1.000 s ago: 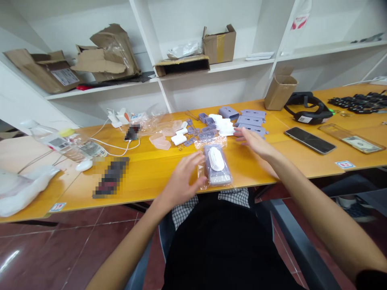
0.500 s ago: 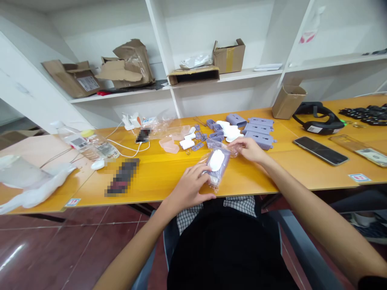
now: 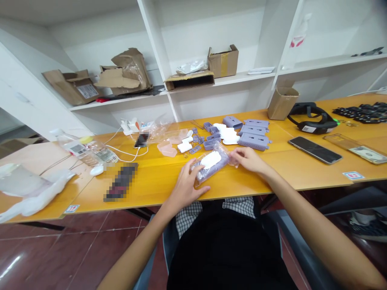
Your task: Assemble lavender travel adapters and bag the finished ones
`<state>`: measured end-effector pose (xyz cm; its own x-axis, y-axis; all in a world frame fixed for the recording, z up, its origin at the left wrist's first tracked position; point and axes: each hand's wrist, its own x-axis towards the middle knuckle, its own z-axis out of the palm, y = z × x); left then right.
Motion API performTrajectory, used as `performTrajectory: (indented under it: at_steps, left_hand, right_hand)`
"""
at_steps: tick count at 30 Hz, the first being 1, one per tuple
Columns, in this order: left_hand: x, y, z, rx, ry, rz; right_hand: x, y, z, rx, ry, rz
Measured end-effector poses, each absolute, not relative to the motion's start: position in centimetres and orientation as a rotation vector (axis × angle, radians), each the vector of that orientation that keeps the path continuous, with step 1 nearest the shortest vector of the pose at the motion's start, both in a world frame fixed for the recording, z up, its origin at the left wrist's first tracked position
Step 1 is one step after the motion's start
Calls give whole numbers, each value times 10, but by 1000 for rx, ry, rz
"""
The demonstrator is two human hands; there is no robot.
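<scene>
A clear plastic bag (image 3: pixel 224 150) lies in front of me with a purple plastic case (image 3: pixel 216 171) and a white oval piece (image 3: pixel 211 160) inside. My left hand (image 3: pixel 185 186) rests at the bag's left end, thumb and fingers spread, fingertips touching the plastic. At the opposite end, my right hand (image 3: pixel 248 160) pinches the loose edge of the bag between thumb and fingers. Behind the bag are perforated purple cases (image 3: pixel 254 140), white flat pieces (image 3: pixel 230 136), small purple trays (image 3: pixel 212 141), and white cylindrical pieces (image 3: pixel 185 146) near several purple links.
A phone (image 3: pixel 315 150), a black headset (image 3: pixel 313 119) and an upright cardboard box (image 3: pixel 282 102) stand to the right. Leftward lie a pixelated dark item (image 3: pixel 121 182), white cables (image 3: pixel 128 155) and a plastic bottle (image 3: pixel 80 149). Shelves (image 3: pixel 236 78) with cartons rise behind the table.
The bagged case has turned clockwise and now slants from lower left to upper right. My left hand has shifted slightly left with its end; my right hand still pinches the bag's edge.
</scene>
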<state>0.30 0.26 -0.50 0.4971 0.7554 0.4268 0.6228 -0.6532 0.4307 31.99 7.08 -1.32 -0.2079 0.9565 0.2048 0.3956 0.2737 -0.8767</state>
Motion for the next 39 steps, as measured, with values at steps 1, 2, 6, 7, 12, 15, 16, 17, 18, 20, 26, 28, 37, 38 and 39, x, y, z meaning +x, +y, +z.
performTrajectory:
  at_steps: [1,2,6,7,12,15,16,17,18,20,26,28,37,38,39]
  left_hand:
    - [2,3,-5,2511,1185,881]
    - [1,3,-4,2505,1176,881]
    - [-6,4,4,2490,1032,854]
    - [-8,4,6,2474,991,841]
    - [-13,5,12,2401,896,822]
    - [-13,5,12,2387,904,892]
    - [-12,5,11,2383,903,923]
    - [-13,5,11,2381,897,956]
    - [-13,5,10,2381,887,995]
    - [-15,7,6,2380,878,1097]
    - [-12,14,-1,1860,950,1584]
    - [0,9,-2,1507,943,1603]
    - [59,-36,-5,1109,749,1312]
    - [58,-36,-4,1111,750,1308]
    - [56,-35,-4,1121,760,1301]
  right_hand:
    - [318,70,-14,-1252,-1769,863]
    - [316,68,-15,-1269,-1774,843]
    - [313,61,-6,-1292,-1779,973]
    - [314,60,-1,-1282,-1813,1013]
    - [315,54,17,-1257,-1970,998]
    - [314,51,19,-1254,-1955,1006]
    - [314,50,18,-1245,-1932,1023]
    - [313,49,17,-1231,-1899,1050]
    - [312,48,16,-1214,-1852,1086]
    - [310,46,14,-1169,-1715,1188]
    - [281,37,13,-889,-1143,1680]
    - [261,32,12,-798,-1039,1786]
    - [181,-3,7,-658,-779,1549]
    - [180,-4,7,-658,-781,1525]
    - [180,-4,6,-665,-790,1500]
